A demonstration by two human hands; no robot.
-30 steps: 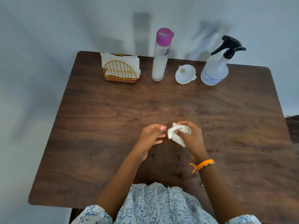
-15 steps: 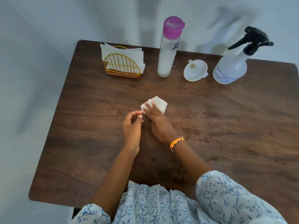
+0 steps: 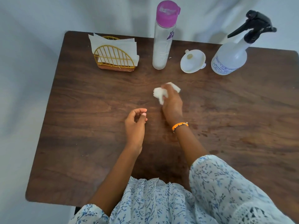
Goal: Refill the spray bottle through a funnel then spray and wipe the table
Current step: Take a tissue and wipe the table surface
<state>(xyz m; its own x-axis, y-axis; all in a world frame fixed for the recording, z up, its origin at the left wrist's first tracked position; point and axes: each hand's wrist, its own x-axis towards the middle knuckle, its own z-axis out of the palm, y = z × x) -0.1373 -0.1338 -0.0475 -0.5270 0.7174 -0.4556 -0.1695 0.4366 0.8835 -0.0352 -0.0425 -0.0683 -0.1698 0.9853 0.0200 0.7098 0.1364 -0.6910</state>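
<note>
My right hand [image 3: 172,105] grips a crumpled white tissue [image 3: 159,94] and holds it down on the dark wooden table [image 3: 234,120], near the middle. My left hand [image 3: 135,125] hovers just left of it, fingers loosely curled, holding nothing. Along the far edge stand a translucent spray bottle [image 3: 231,58] with a black trigger head at the right, a white funnel [image 3: 192,61] lying beside it, and a tall clear bottle [image 3: 162,44] with a pink cap.
A gold wire napkin holder [image 3: 113,59] stuffed with white napkins sits at the far left of the table. A pale wall runs behind the table and along its left side.
My right hand carried the tissue from near my body out to the table's middle, then slightly right. My left hand let go of the tissue and dropped back.
</note>
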